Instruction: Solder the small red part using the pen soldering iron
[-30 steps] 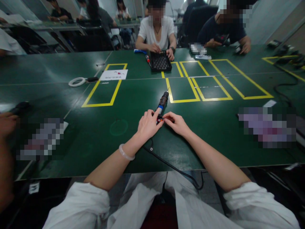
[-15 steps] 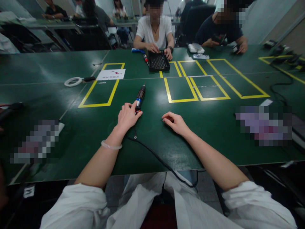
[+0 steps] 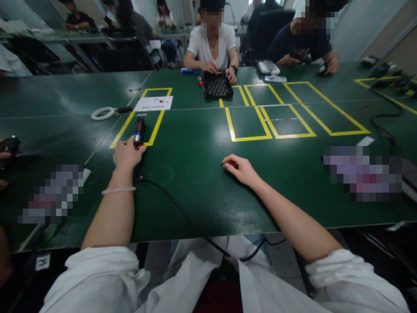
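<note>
Black tool point(image 3: 139, 128) partly hidden by left hand point(image 3: 128, 154), inside of tray point(image 3: 219, 96) indistinct; white sheet point(image 3: 153, 104) illegible

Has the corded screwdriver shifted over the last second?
Yes, to the left: the corded screwdriver, in the left hand, was well right of the yellow tape outline under the white card; now it is within that outline's near part.

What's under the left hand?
Part of a black power tool; its front shows past the left hand. A black cable shows nearby. What the hand covers can't be seen.
</note>
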A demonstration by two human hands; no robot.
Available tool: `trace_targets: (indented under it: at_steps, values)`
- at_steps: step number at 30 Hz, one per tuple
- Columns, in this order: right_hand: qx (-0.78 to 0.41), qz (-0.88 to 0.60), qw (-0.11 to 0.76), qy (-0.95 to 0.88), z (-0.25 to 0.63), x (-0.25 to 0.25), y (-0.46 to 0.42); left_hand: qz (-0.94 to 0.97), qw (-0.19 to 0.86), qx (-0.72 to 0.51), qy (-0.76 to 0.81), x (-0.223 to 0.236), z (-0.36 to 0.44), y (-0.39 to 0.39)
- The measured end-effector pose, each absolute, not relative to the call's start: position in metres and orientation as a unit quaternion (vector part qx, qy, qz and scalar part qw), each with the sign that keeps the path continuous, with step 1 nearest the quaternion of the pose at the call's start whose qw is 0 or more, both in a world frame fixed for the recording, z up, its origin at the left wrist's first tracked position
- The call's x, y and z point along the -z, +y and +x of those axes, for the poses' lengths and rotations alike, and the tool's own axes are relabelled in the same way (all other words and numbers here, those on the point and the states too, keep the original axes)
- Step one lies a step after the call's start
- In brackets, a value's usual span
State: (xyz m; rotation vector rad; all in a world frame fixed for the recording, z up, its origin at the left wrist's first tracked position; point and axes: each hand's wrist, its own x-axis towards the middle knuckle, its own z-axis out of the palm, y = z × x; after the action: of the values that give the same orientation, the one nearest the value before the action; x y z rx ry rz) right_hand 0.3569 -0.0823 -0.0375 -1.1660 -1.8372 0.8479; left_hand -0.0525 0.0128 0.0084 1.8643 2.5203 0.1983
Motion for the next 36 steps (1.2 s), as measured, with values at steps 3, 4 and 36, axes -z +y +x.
trace_targets:
  at_steps: [3,4,36]
  values:
    - [-0.333,-0.46,0.392,-0.723,0.356,0.037,-0.083,0.574,-0.016,-0.058,0.817,-0.008,-0.072,0.014]
    - [-0.333,-0.461,0.392,-0.723,0.356,0.037,-0.083,0.57,-0.021,-0.059,0.819,-0.007,-0.076,0.014]
    - [-0.357,-0.453,0.387,-0.719,0.352,0.037,-0.081,0.639,0.283,-0.453,0.554,0.001,0.042,-0.005]
